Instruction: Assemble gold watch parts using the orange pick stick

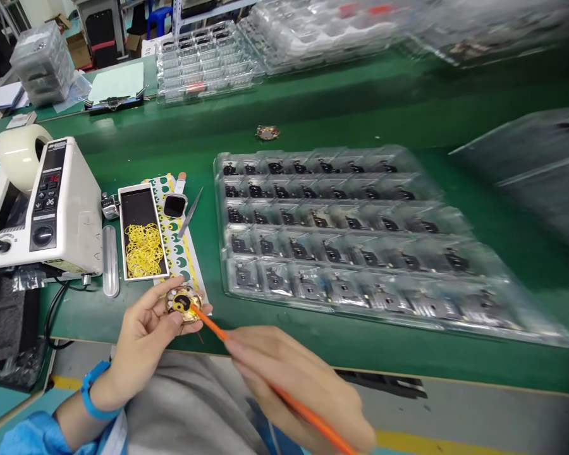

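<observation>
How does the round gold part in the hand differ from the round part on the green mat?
The round gold part sits in the left hand, but the round part lies alone on the green mat. The orange stick touches the held part, not the other. The held part looks sharper; the other is blurred. Both are round.

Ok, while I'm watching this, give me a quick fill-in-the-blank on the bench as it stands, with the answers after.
The left hand holds a round gold part, and the thin stick in the right hand is ____.
The open box holds loops coloured ____.
The display on the white tape dispenser reads ____.

Missing words: orange; yellow; 36.
</observation>
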{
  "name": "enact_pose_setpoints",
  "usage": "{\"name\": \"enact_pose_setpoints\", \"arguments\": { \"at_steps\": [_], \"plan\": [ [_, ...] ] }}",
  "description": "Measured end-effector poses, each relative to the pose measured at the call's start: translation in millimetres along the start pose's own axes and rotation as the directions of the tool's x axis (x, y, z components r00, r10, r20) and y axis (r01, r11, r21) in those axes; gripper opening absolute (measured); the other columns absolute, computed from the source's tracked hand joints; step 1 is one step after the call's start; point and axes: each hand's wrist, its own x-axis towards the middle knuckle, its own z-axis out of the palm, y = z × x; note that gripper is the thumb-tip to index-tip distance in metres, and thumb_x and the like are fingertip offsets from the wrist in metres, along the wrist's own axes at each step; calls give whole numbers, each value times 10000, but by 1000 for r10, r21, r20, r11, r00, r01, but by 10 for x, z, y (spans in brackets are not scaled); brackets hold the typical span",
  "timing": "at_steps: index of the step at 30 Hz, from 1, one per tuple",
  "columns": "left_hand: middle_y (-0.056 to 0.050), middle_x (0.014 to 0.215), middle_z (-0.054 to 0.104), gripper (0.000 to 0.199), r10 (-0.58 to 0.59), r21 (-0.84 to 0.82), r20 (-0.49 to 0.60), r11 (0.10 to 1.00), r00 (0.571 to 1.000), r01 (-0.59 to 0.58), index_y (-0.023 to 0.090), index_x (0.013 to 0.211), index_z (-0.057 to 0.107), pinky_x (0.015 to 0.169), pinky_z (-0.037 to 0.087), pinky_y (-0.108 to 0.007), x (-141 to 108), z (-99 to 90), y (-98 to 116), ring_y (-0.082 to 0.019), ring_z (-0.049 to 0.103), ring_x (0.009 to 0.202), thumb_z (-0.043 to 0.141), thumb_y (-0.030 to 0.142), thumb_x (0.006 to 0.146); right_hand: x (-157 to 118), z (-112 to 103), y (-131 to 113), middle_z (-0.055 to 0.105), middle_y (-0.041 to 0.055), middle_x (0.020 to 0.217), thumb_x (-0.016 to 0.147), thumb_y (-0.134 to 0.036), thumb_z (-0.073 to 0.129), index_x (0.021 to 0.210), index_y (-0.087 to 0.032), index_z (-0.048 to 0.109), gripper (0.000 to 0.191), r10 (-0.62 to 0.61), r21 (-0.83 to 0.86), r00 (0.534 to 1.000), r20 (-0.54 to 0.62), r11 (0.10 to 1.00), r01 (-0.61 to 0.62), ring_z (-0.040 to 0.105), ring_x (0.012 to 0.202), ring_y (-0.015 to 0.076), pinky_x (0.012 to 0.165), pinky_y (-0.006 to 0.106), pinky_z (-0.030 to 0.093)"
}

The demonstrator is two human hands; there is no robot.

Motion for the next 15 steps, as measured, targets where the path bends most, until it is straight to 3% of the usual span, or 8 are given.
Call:
{"name": "enact_pose_setpoints", "arguments": {
  "at_steps": [3, 6, 8, 11, 13, 15],
  "plan": [
    [-9, 963, 798, 316, 34, 29, -22, 999, 999, -33, 288, 1121, 747, 785, 619, -183, -6, 49, -28, -142, 760, 886, 786, 233, 813, 61, 166, -49, 742, 40, 824, 855, 20, 581, 1129, -228, 690, 385, 204, 143, 951, -232, 974, -174, 697, 669, 160, 568, 276, 600],
    [-18, 952, 795, 338, 63, 67, -60, 996, 996, -59, 260, 1139, 739, 783, 615, -180, -4, 60, -61, -144, 759, 875, 791, 279, 806, 33, 308, -59, 750, 47, 878, 853, 30, 582, 1182, -253, 686, 447, 251, 155, 916, -313, 965, -211, 713, 726, 177, 610, 301, 610],
    [-33, 970, 794, 340, 66, 79, -71, 995, 995, -61, 252, 1156, 729, 785, 620, -209, 4, 38, -86, -172, 762, 901, 772, 296, 821, -14, 349, -39, 759, 77, 926, 860, 24, 576, 1256, -228, 653, 476, 167, 57, 945, -283, 986, -157, 725, 792, 203, 636, 323, 623],
    [-49, 993, 796, 296, 47, 87, -79, 995, 996, -40, 245, 1139, 731, 777, 628, -261, 24, -13, -113, -214, 764, 920, 727, 276, 845, -58, 339, 17, 770, 121, 948, 888, 7, 539, 1274, -139, 634, 423, -97, -192, 988, -119, 979, 73, 731, 833, 222, 630, 321, 635],
    [-56, 993, 798, 283, 15, 106, -97, 994, 995, -5, 231, 1120, 735, 768, 628, -279, 44, -40, -120, -228, 765, 917, 708, 249, 839, -47, 304, 58, 774, 129, 939, 913, 4, 485, 1195, -101, 666, 351, -222, -302, 975, 4, 929, 213, 729, 804, 215, 617, 306, 635],
    [-61, 961, 802, 287, -24, 115, -125, 993, 992, 38, 207, 1100, 738, 751, 631, -286, 68, -55, -119, -233, 769, 892, 708, 232, 815, -20, 248, 87, 772, 140, 938, 926, 1, 448, 1103, -85, 691, 312, -265, -328, 960, 88, 902, 279, 723, 799, 217, 633, 308, 633]
  ]
}}
